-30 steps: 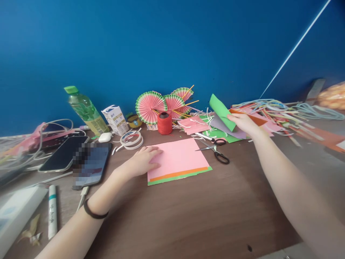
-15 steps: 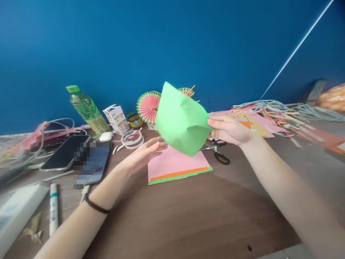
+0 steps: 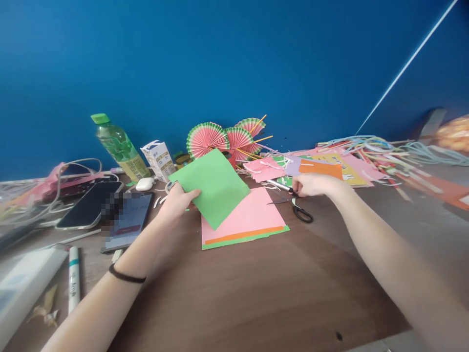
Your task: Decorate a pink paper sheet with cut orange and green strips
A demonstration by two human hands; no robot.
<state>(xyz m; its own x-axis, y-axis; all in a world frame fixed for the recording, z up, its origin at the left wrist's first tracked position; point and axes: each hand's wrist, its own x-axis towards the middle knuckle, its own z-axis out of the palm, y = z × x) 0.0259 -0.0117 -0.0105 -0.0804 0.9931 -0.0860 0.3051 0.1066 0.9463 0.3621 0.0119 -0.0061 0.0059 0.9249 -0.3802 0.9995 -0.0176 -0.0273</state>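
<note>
My left hand (image 3: pixel 176 201) pinches the left edge of a green paper sheet (image 3: pixel 212 187) and holds it tilted just above the table. Under it lies a stack of pink, orange and green sheets (image 3: pixel 252 220). My right hand (image 3: pixel 311 185) reaches to the right of the stack, its fingers curled down over the handles of the black scissors (image 3: pixel 298 210) and a silver pen (image 3: pixel 279 185). I cannot tell whether it grips either one.
Watermelon paper fans (image 3: pixel 223 139) stand at the blue wall. A green bottle (image 3: pixel 116 147), a small carton (image 3: pixel 158 159), an earbud case (image 3: pixel 145 184) and two phones (image 3: pixel 106 212) sit at the left. Paper strips and scraps (image 3: pixel 366 156) pile up at the right. A marker (image 3: pixel 74 278) lies near left.
The green sheet passed from my right hand to my left and came down to the left over the pink stack. My right hand moved back to the scissors.
</note>
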